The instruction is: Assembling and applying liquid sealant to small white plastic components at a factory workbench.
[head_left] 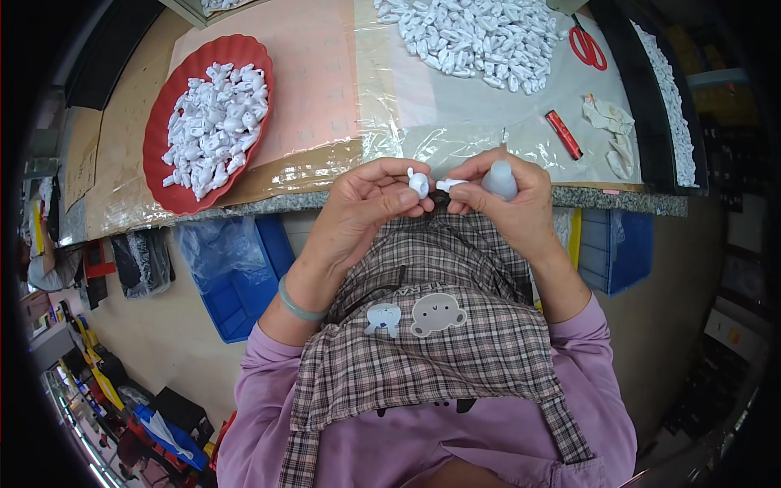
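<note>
Just over the table's near edge, my left hand [358, 207] pinches a small white plastic figure head [418, 184] with ears, its round hollow side turned toward my right hand. My right hand [525, 211] holds a smaller white plastic piece [447, 185] between thumb and finger, close to the head. Tucked in the same hand is a translucent squeeze bottle [499, 180] with a thin tip pointing up and away. A narrow gap appears to separate the two white pieces.
A red scalloped tray [154, 146] of white eared figures stands at the left. Loose white parts [480, 41] are heaped at the back. Red-handled scissors [587, 47], a red tube [564, 134] and crumpled tissue [610, 126] lie right. Blue bins [232, 305] sit below.
</note>
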A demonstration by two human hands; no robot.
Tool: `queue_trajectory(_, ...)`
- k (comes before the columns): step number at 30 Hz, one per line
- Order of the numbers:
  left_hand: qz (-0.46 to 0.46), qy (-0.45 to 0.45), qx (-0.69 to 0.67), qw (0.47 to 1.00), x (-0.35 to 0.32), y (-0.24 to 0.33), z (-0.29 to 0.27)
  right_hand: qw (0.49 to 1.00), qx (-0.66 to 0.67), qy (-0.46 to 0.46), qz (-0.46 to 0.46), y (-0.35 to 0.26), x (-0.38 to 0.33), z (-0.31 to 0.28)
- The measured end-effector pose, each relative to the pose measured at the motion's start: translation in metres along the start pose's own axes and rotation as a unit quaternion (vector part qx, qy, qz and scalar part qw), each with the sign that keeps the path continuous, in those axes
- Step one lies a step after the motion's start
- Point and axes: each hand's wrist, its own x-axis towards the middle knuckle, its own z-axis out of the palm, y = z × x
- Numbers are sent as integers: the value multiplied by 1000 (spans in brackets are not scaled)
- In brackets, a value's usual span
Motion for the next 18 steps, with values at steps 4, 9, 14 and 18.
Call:
queue_trajectory(4, 11, 11, 29, 999, 0, -3, 1, 991, -102, -8, -83, -1, -3, 5)
queue_trajectory(9, 26, 20, 89, 995, -2, -4, 2, 975, -180, -1, -131, 5, -2, 5)
queue_trajectory(14, 41, 10, 121, 992, -4, -2, 6, 965, -212, -2, -151, 7, -3, 5)
queue_trajectory(18, 104, 2, 195, 975, -4, -1, 8, 973, -185, -13, -138, 11, -5, 6)
